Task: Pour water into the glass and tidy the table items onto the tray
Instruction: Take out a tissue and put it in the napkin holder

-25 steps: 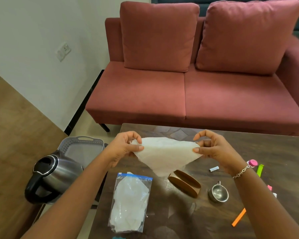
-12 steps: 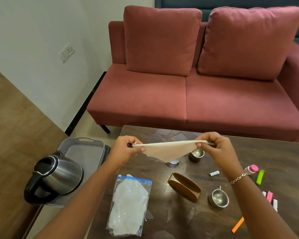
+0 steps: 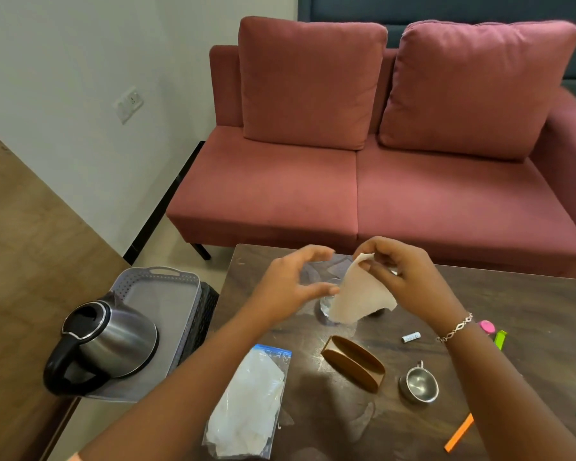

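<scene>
A white napkin [image 3: 359,299] hangs folded from my right hand [image 3: 403,277], which pinches its top corner above the dark table [image 3: 512,314]. My left hand [image 3: 290,287] hovers just left of the napkin, fingers spread and holding nothing. Behind the napkin stands a clear glass [image 3: 328,302], mostly hidden. A steel kettle [image 3: 107,344] with a black handle sits on the grey tray [image 3: 167,277] left of the table. A brown napkin holder [image 3: 353,362] lies on the table below my hands.
A zip bag of white napkins [image 3: 250,400] lies near the table's front left. A small steel cup [image 3: 418,385], a white tube [image 3: 410,337], pink, green and orange clips [image 3: 459,432] are scattered to the right. A red sofa [image 3: 346,181] stands behind.
My left hand has let go of the napkin, which was stretched between both hands. The napkin now hangs folded from my right hand alone.
</scene>
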### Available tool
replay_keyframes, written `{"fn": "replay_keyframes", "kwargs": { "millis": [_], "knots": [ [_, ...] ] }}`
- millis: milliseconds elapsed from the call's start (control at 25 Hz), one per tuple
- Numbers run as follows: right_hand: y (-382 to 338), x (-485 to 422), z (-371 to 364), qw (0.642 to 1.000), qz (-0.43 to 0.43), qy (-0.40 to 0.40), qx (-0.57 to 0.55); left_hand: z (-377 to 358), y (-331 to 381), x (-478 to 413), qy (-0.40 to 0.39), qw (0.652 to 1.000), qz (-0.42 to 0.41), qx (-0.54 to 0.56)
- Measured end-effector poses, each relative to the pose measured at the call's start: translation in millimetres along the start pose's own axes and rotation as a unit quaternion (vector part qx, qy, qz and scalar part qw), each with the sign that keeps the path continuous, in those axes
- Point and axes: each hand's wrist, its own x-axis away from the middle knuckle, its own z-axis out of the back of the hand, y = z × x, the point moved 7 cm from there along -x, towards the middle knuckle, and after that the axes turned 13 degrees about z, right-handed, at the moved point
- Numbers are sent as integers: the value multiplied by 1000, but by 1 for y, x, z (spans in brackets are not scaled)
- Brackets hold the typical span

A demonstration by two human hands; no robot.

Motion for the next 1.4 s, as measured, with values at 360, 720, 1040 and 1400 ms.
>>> {"fn": "replay_keyframes", "kwargs": {
  "millis": [360, 720, 1040, 1400],
  "knots": [
    [11, 1, -7, 972, -86, 24, -219, -48, -11, 14, -176, 946, 121, 244],
    [39, 43, -42, 916, -222, -67, -327, -52, -46, 10, -95, 838, 217, 491],
    [58, 42, -20, 985, -165, 20, -37, -69, -79, 5, -77, 862, 255, 431],
    [137, 87, -74, 962, -193, -41, 187, -96, -142, 7, -74, 940, 200, -267]
  ]
}}
